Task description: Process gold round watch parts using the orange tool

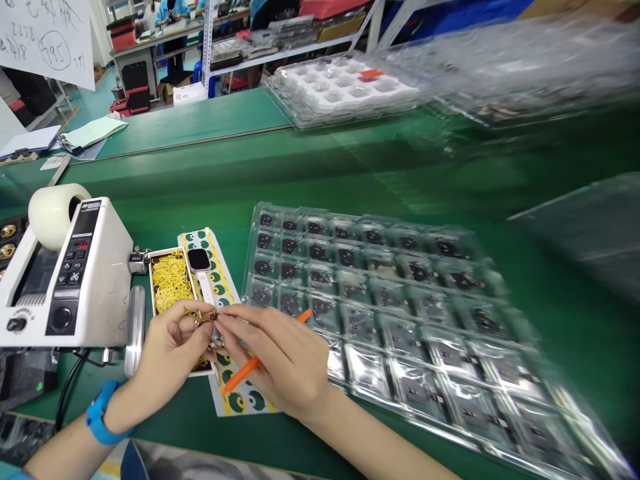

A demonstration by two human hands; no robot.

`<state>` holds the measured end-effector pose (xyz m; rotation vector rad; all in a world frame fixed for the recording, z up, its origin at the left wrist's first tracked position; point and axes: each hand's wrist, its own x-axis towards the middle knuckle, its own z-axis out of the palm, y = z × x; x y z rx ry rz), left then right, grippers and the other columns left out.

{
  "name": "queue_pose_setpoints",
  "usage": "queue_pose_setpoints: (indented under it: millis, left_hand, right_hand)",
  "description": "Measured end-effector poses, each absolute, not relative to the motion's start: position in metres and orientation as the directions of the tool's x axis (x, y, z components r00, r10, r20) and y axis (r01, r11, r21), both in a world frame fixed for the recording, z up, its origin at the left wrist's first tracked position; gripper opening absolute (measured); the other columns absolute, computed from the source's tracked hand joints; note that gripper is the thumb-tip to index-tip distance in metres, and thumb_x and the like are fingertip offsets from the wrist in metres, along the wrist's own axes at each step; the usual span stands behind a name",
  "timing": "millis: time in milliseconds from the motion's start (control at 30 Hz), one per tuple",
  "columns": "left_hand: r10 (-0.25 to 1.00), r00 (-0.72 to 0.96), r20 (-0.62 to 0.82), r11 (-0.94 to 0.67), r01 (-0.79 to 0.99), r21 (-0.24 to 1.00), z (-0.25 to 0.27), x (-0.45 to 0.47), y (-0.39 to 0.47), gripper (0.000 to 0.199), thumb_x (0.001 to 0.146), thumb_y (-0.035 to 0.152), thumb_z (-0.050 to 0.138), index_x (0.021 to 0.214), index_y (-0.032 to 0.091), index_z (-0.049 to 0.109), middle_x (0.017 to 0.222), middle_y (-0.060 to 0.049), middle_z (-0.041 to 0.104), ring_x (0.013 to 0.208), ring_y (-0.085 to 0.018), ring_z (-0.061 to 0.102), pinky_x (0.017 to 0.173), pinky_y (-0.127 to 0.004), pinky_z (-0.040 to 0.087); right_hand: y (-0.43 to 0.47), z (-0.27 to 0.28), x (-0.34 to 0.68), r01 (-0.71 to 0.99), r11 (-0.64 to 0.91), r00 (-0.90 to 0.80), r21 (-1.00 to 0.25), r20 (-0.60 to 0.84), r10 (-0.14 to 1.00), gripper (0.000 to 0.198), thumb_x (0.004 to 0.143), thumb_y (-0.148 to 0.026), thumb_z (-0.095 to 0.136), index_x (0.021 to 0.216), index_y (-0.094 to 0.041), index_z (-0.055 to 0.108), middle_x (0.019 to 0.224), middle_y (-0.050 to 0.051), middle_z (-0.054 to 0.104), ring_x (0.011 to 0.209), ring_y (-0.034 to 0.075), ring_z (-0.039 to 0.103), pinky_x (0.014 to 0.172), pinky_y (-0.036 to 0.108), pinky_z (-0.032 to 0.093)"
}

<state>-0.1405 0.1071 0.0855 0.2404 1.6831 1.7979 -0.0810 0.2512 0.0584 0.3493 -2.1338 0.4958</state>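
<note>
My left hand pinches a small brass-coloured part, too small to name exactly. The fingertips of my right hand meet it from the other side, closed. A slim orange stick runs through my right hand, its far end poking out above the knuckles. Just beyond the fingers, a watch with a dark square face and a white strap rests at the box's edge. Under the hands lies a sheet of yellow and green ring stickers. Beside it, a white box holds yellow ring-shaped pieces.
A white tape dispenser stands at the left. Clear compartment trays with small black parts cover the right of the green table. More clear trays are stacked at the back. Another person is far off behind shelving.
</note>
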Motion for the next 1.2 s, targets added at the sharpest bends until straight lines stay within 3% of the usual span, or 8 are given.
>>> queue_pose_setpoints:
  millis: [200, 467, 667, 833, 933, 1067, 1133, 1200]
  left_hand:
    - [0.552, -0.796, -0.247, 0.068, -0.251, 0.965, 0.082, -0.137, 0.105, 0.028, 0.076, 0.031, 0.071, 0.097, 0.015, 0.062, 0.056, 0.004, 0.060, 0.050, -0.010, 0.058, 0.055, -0.021, 0.051]
    - [0.531, -0.824, -0.197, 0.101, -0.170, 0.980, 0.079, -0.134, 0.105, 0.020, 0.077, 0.024, 0.065, 0.095, 0.015, 0.065, 0.061, 0.001, 0.064, 0.057, -0.013, 0.062, 0.059, -0.023, 0.054]
    - [0.495, -0.862, -0.109, 0.198, -0.010, 0.980, 0.072, -0.131, 0.101, 0.021, 0.079, 0.023, 0.061, 0.098, 0.016, 0.069, 0.063, -0.001, 0.065, 0.057, -0.015, 0.062, 0.055, -0.023, 0.051]
    - [0.482, -0.866, -0.134, 0.180, -0.052, 0.982, 0.066, -0.130, 0.101, 0.020, 0.082, 0.023, 0.061, 0.100, 0.017, 0.066, 0.064, 0.001, 0.060, 0.057, -0.014, 0.059, 0.057, -0.023, 0.050]
    - [0.499, -0.848, -0.179, 0.096, -0.151, 0.984, 0.068, -0.135, 0.104, 0.017, 0.081, 0.024, 0.064, 0.096, 0.018, 0.061, 0.064, 0.002, 0.060, 0.057, -0.012, 0.056, 0.058, -0.022, 0.047]
    - [0.480, -0.849, -0.222, 0.016, -0.244, 0.970, 0.074, -0.144, 0.107, 0.021, 0.073, 0.027, 0.073, 0.076, 0.017, 0.055, 0.059, 0.005, 0.056, 0.054, -0.008, 0.051, 0.052, -0.018, 0.041]
    - [0.481, -0.837, -0.261, 0.009, -0.293, 0.956, 0.078, -0.148, 0.108, 0.027, 0.068, 0.032, 0.077, 0.073, 0.017, 0.055, 0.063, 0.003, 0.057, 0.057, -0.010, 0.055, 0.052, -0.020, 0.045]
    - [0.503, -0.806, -0.313, 0.014, -0.354, 0.935, 0.080, -0.149, 0.107, 0.032, 0.065, 0.036, 0.079, 0.074, 0.017, 0.056, 0.067, 0.002, 0.059, 0.059, -0.013, 0.060, 0.050, -0.021, 0.047]
  right_hand:
    - [0.254, 0.056, -0.082, -0.472, 0.848, -0.581, -0.242, 0.809, -0.093, 0.010, 0.094, -0.004, 0.052, 0.099, -0.010, 0.058, 0.086, 0.013, 0.071, 0.069, 0.021, 0.065, 0.058, 0.031, 0.052]
    - [0.258, 0.057, -0.084, -0.515, 0.839, -0.554, -0.175, 0.815, -0.170, 0.014, 0.094, -0.003, 0.048, 0.097, -0.012, 0.058, 0.086, 0.013, 0.071, 0.065, 0.020, 0.064, 0.054, 0.030, 0.051]
    - [0.255, 0.057, -0.083, -0.477, 0.859, -0.567, -0.184, 0.811, -0.141, 0.014, 0.094, -0.005, 0.048, 0.101, -0.011, 0.059, 0.086, 0.013, 0.071, 0.067, 0.021, 0.065, 0.055, 0.031, 0.052]
    - [0.250, 0.054, -0.084, -0.455, 0.869, -0.561, -0.195, 0.821, -0.109, 0.012, 0.095, -0.005, 0.048, 0.101, -0.011, 0.057, 0.087, 0.014, 0.070, 0.069, 0.021, 0.065, 0.058, 0.032, 0.052]
    - [0.250, 0.055, -0.085, -0.461, 0.821, -0.613, -0.336, 0.790, -0.021, 0.012, 0.094, -0.006, 0.050, 0.099, -0.016, 0.054, 0.085, 0.010, 0.068, 0.072, 0.020, 0.065, 0.059, 0.030, 0.053]
    - [0.257, 0.062, -0.082, -0.425, 0.609, -0.746, -0.670, 0.640, 0.183, 0.007, 0.094, -0.015, 0.051, 0.097, -0.021, 0.050, 0.080, 0.002, 0.058, 0.051, 0.013, 0.050, 0.045, 0.025, 0.041]
    - [0.261, 0.066, -0.081, -0.367, 0.520, -0.827, -0.771, 0.526, 0.197, 0.006, 0.097, -0.017, 0.047, 0.095, -0.022, 0.051, 0.076, 0.000, 0.052, 0.048, 0.011, 0.044, 0.044, 0.024, 0.038]
    - [0.264, 0.069, -0.081, -0.311, 0.471, -0.902, -0.826, 0.412, 0.127, 0.014, 0.100, -0.023, 0.043, 0.092, -0.022, 0.054, 0.069, -0.002, 0.048, 0.050, 0.012, 0.045, 0.045, 0.024, 0.037]
